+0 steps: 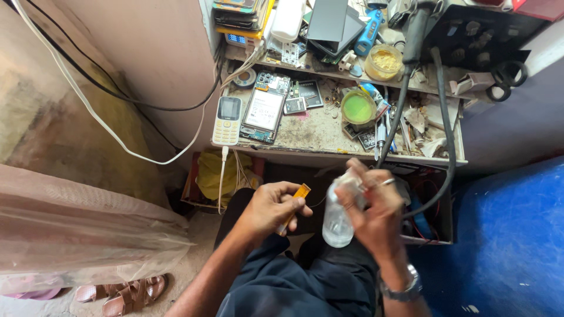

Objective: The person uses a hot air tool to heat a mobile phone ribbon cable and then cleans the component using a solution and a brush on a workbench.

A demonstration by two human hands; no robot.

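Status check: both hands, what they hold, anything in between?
Left hand grips orange strip. Right hand grips clear bottle. Nothing between them.

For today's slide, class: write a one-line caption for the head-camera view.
Seated at a cluttered repair bench, left hand grips an orange tool while right hand holds a small clear bottle.

The small clear plastic bottle (339, 220) in the right hand (376, 214) looks glossy and smooth. The thin orange plastic strip (293, 206) appears matt. The worn wooden desk (311, 132) is rough and dusty.
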